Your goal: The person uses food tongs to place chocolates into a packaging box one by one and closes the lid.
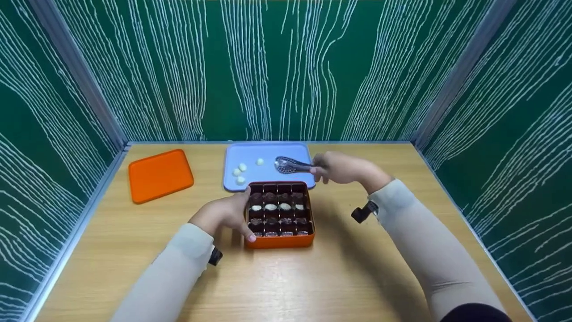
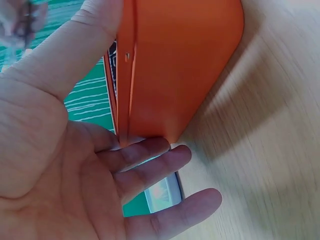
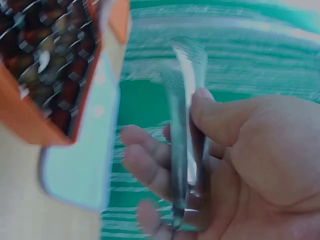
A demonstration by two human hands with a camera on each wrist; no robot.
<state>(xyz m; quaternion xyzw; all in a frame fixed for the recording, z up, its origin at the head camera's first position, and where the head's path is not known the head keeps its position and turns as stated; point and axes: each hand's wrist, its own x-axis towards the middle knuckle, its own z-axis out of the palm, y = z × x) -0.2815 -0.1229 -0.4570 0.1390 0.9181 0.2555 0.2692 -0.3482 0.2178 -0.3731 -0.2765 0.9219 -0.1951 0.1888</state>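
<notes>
An orange box (image 1: 279, 242) with a dark, divided insert stands on the table. Four-across rows hold dark pieces, and one row holds white pieces (image 1: 271, 207). My left hand (image 1: 225, 213) grips the box's left side, thumb at the near corner, fingers at the far one; the left wrist view shows the fingers (image 2: 150, 170) spread along the orange wall (image 2: 175, 70). My right hand (image 1: 339, 167) holds metal tongs (image 1: 295, 166) over the blue tray (image 1: 268, 150). Blurred in the right wrist view, the tongs (image 3: 182, 125) lie between thumb and fingers. I cannot tell whether their tips hold a piece.
Several small white balls (image 1: 240, 180) lie on the left part of the blue tray, just behind the box. An orange tray or lid (image 1: 161, 176) lies at the back left. Green panels with white lines (image 1: 295, 67) enclose the table's back and sides.
</notes>
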